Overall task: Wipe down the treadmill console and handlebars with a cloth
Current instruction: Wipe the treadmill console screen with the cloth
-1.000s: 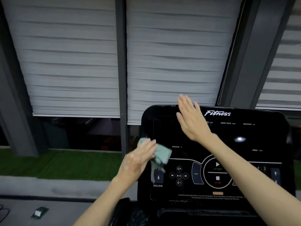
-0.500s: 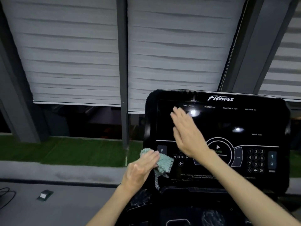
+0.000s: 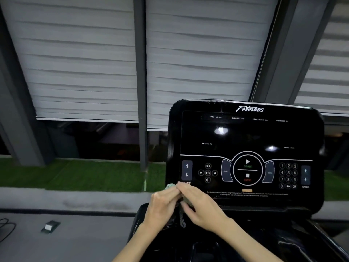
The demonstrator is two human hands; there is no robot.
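Observation:
The black treadmill console (image 3: 245, 137) stands at the right, its glossy panel showing buttons, a keypad and the word Fitness. Just below its lower left corner, my left hand (image 3: 162, 207) and my right hand (image 3: 202, 207) meet around a small pale green cloth (image 3: 170, 186). Most of the cloth is hidden between the fingers; a tuft shows above and a dark strip hangs below. Both hands grip it. The handlebars are dark and hard to make out below the console.
Grey slatted blinds (image 3: 85, 63) and a window post (image 3: 140, 82) fill the background. A strip of green turf (image 3: 75, 173) runs along the floor edge. A small dark device (image 3: 50, 226) and a black cable (image 3: 5, 229) lie on the grey floor at left.
My right hand has come down off the console screen and joined my left hand on the cloth. The cloth is now bunched between both hands, lower than before.

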